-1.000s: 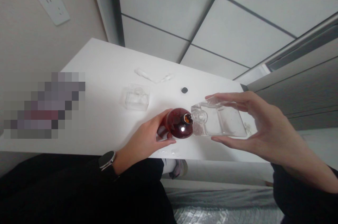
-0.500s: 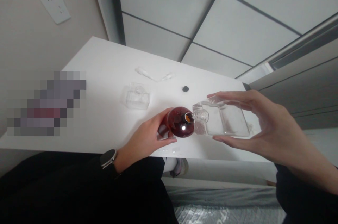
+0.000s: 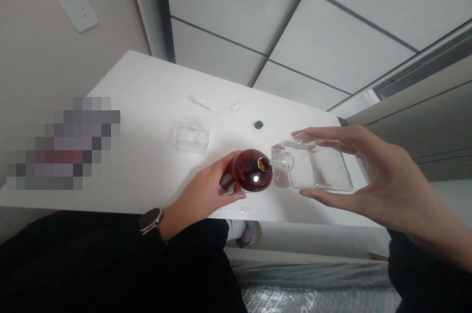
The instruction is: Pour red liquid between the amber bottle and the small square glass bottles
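My left hand (image 3: 208,182) is wrapped round a dark red-brown bottle (image 3: 250,175), whose uncapped mouth faces up and to the right. In my right hand (image 3: 372,170) is a clear square bottle (image 3: 313,168), gripped between thumb and fingers and tipped onto its side. Its threaded neck points left, close beside the brown bottle's mouth; whether the two touch I cannot tell. Some clear liquid seems to lie inside the square bottle. Beyond the hands, a small black cap (image 3: 258,125) rests on the table.
On the white table (image 3: 140,91) stands another clear square bottle (image 3: 192,135). Behind it lie clear pump-like pieces (image 3: 216,105). A few wet drops (image 3: 239,211) show near the front edge. A blurred-out object (image 3: 70,148) is at the left, and a panelled wall (image 3: 221,37) rises behind.
My right hand and the clear square bottle have shifted very slightly to the right. My left hand and the brown bottle stay nearly where they were.
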A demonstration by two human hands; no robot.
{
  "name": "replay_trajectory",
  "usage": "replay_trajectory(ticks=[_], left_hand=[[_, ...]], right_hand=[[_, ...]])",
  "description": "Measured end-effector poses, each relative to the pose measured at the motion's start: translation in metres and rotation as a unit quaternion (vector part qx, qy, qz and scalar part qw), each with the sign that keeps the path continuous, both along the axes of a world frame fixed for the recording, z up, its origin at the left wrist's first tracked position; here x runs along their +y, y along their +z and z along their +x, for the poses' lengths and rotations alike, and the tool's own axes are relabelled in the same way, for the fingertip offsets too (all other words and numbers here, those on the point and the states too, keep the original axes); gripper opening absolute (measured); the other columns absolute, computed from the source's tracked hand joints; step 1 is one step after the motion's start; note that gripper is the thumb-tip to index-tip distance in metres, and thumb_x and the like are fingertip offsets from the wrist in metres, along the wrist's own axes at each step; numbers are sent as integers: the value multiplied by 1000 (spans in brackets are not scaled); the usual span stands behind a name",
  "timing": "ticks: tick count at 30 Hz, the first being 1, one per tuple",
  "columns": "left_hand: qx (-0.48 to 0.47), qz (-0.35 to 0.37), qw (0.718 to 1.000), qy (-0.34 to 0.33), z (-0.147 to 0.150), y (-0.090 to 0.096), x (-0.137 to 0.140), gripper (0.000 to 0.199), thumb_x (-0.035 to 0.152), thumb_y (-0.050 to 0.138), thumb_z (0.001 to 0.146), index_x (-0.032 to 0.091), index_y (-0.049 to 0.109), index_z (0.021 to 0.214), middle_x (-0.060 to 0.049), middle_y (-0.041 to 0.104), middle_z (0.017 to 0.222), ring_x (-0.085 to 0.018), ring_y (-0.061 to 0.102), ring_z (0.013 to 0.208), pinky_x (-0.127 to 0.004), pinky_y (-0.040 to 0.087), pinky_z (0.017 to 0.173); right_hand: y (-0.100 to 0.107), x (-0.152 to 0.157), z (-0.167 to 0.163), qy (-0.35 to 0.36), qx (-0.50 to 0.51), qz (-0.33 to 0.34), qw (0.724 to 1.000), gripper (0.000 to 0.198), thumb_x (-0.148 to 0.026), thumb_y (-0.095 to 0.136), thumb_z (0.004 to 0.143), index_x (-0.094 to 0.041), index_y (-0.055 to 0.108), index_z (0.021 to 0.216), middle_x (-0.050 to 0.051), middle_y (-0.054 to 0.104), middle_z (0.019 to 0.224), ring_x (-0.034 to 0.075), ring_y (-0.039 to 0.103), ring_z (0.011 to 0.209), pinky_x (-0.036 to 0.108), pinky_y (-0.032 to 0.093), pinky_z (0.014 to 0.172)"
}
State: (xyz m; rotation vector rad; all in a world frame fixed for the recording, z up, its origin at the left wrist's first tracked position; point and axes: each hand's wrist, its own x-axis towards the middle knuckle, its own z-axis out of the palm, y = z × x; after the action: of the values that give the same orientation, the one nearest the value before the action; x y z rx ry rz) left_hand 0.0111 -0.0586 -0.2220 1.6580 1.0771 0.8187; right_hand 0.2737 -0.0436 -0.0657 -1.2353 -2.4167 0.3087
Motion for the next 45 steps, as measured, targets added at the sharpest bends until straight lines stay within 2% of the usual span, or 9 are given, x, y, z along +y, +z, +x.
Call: replay_trajectory(ticks=[6, 15, 19, 39, 45], left_hand=[[0, -15, 1000, -3, 1, 4, 1, 78, 30, 89, 81, 30, 54, 151, -9, 70, 145, -33, 70, 128, -47, 59, 107], [-4, -2, 1000, -5, 1, 1, 1, 81, 30, 89, 82, 30, 52, 153, -9, 69, 147, -33, 69, 130, -49, 56, 111], [-11, -5, 1000, -5, 1, 3, 1, 81, 28, 89, 81, 27, 52, 153, -9, 69, 148, -32, 69, 132, -49, 55, 114], [-9, -26, 1000, -2, 1, 5, -1, 82, 28, 90, 81, 30, 52, 154, -7, 70, 147, -31, 70, 129, -45, 58, 107], [-4, -21, 1000, -5, 1, 5, 0, 80, 28, 90, 81, 29, 53, 152, -7, 71, 145, -31, 70, 128, -45, 57, 108]], right_hand=[[4, 0, 0, -3, -10, -4, 1000, 62, -55, 90, 78, -38, 64, 132, 2, 78, 132, 34, 77, 115, 50, 67, 95], [5, 0, 2, -5, -23, -6, 1000, 63, -53, 88, 80, -40, 62, 135, -1, 77, 135, 33, 77, 116, 48, 66, 97], [7, 0, 2, 3, -28, -8, 1000, 63, -52, 87, 79, -39, 62, 136, -1, 77, 135, 33, 76, 117, 49, 66, 97], [11, -2, -1, 0, -38, 0, 999, 59, -49, 85, 81, -34, 66, 134, 2, 78, 132, 30, 77, 116, 44, 66, 98], [11, -2, -2, 1, -36, 3, 999, 60, -52, 86, 81, -33, 67, 134, 4, 78, 132, 32, 78, 114, 47, 66, 98]])
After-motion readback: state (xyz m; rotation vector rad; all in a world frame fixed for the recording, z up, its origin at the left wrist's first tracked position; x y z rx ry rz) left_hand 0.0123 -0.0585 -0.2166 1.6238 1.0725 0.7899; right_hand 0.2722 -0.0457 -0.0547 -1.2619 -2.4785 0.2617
